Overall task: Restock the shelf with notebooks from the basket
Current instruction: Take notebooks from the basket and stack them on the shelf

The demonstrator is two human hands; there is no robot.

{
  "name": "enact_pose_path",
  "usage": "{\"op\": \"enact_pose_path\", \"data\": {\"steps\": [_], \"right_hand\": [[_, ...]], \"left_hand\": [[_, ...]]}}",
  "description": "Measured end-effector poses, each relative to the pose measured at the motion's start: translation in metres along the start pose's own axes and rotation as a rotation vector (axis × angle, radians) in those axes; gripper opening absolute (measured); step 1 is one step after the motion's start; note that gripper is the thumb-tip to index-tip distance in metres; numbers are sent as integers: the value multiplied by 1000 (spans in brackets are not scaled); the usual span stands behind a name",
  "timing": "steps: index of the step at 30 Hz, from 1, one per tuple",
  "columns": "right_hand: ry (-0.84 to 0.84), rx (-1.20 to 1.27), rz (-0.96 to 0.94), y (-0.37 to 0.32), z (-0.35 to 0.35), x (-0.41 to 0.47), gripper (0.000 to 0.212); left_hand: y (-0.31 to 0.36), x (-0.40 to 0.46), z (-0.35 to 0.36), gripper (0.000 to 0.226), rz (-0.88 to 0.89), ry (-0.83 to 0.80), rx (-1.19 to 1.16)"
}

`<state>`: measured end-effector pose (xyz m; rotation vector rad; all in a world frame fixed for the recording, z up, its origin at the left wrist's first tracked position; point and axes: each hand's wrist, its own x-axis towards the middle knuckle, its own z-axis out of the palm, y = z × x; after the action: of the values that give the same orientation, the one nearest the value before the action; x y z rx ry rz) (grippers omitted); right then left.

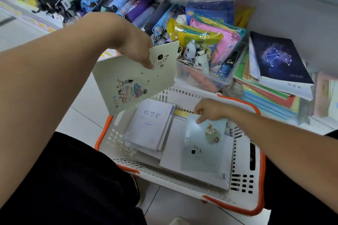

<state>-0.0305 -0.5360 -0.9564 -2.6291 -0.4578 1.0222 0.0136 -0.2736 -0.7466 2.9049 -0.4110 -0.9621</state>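
Nearest, a dark-clothed lap [69, 179] fills the lower left, and just beyond it a white slotted plastic basket with orange rim and handles [243, 184] sits on the pale tiled floor [80, 122]. Inside the basket lie flat notebooks: a pale lavender notebook with purple lettering [150, 124] on the left side, on top of a few like it, and a larger white book [199, 175] on the right. Over that white book the right hand [210, 110] reaches down, thumb and forefinger pinching the top edge of a thin pale blue notebook with a small cartoon drawing [203, 146], which is lifted at its upper end. Above the basket's far left corner, the left hand [133, 49] grips a cream notebook with a black dot logo and a little illustrated scene [135, 80] by its upper edge, thumb curled over the cover, the book tilted in the air. Beyond, on the white shelf [285, 16], a clear plastic bin [206, 78] holds bright packets in pink, yellow and blue; just right of it a dark blue constellation-cover notebook [278, 58] tops a leaning stack of coloured notebooks. Farther left along the shelf lie rolled folding umbrellas in purple, blue and grey [139, 7]
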Motion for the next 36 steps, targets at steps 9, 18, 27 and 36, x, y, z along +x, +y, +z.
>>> {"op": "enact_pose_path", "data": {"steps": [9,18,27,36], "right_hand": [[366,683,-352,-69,-197,-95,13],[1031,569,-456,-99,-227,-121,14],[1044,623,-224,-132,-214,-161,72],[849,1289,-473,-146,-222,-162,20]], "left_hand": [[21,-9,-12,16,314,164,-661],[62,-23,-31,26,531,192,-1303],[46,-36,-73,24,429,743,-1609],[56,-43,-82,27,453,678,-1327]]}}
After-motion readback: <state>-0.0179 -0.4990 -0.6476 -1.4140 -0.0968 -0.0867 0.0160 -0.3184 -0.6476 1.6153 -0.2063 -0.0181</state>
